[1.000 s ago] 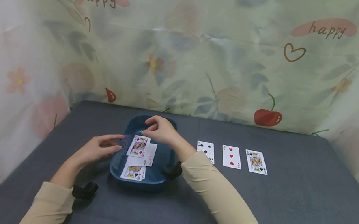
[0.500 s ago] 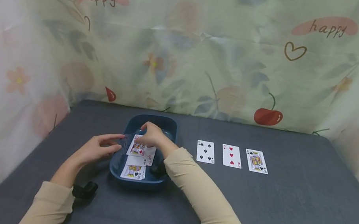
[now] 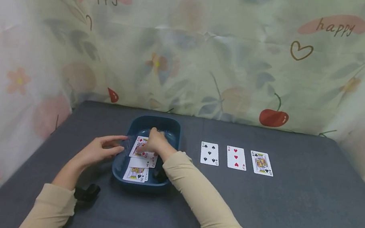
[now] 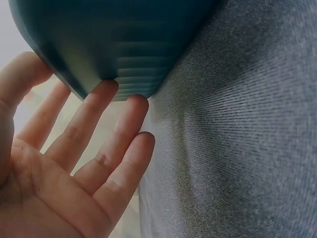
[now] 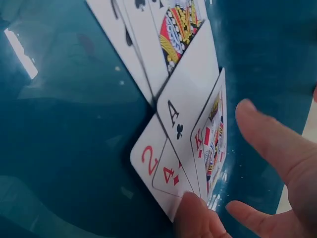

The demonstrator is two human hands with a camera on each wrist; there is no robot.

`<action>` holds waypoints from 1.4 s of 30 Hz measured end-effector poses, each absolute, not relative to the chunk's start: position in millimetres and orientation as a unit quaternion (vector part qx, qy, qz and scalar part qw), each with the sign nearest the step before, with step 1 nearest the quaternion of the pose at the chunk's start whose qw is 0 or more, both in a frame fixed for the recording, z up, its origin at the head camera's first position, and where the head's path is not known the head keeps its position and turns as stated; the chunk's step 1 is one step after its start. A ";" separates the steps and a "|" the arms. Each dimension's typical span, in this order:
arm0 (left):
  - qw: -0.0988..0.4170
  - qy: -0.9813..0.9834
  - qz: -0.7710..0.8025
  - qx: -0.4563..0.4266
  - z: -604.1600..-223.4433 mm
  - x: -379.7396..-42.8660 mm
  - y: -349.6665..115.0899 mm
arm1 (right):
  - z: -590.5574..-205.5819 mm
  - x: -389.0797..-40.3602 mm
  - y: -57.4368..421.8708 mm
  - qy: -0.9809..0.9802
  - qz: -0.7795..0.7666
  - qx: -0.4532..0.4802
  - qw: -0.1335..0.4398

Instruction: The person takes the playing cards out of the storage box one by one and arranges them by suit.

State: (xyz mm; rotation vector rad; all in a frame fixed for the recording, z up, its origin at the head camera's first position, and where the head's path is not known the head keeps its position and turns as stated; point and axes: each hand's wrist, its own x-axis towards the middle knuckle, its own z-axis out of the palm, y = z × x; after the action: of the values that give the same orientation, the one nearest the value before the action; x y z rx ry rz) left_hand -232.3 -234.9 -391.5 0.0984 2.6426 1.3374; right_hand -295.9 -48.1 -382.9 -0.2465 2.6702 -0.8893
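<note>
A dark blue tray [image 3: 140,187] holds several overlapping playing cards. On top of the pile lies a king of diamonds [image 3: 135,150], partly hidden by my right hand [image 3: 160,142], which reaches in over it. The right wrist view shows an ace of clubs [image 5: 190,84], a four of diamonds [image 5: 163,179] and a red two [image 5: 146,141] beneath. One right fingertip [image 5: 193,210] is at the cards' lower edge; the thumb [image 5: 262,134] stands apart from them. Another king [image 3: 135,174] lies nearer the front. My left hand [image 3: 98,152] has loosely extended fingers against the tray's left side.
Right of the tray, a five of spades [image 3: 210,154], a three of hearts [image 3: 236,158] and a king of clubs [image 3: 261,163] lie face up in a row. A dark grey cloth [image 3: 259,217] covers the table. Patterned curtains [image 3: 200,52] stand behind and beside it.
My right hand has moved down from the tray's far part to the king of diamonds, uncovering the five of spades. The left hand stays in place.
</note>
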 end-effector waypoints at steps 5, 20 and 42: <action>0.087 0.887 0.451 0.040 -392.1 -232.8 -236.6 | -381.9 -294.8 -50.0 0.942 -0.280 -0.084 0.163; 0.086 0.888 0.449 0.044 -392.8 -233.1 -237.3 | -382.2 -296.2 -50.6 0.959 -0.234 -0.081 0.140; 0.085 0.892 0.442 0.044 -391.6 -232.5 -237.4 | -385.2 -299.2 -50.5 0.949 -0.268 -0.063 0.152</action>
State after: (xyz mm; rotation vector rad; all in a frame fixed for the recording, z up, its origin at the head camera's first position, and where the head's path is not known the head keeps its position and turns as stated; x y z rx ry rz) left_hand -232.5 -237.4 -391.6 0.1304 2.6603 1.3167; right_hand -299.2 -50.5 -385.2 -0.1805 2.7246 -0.7696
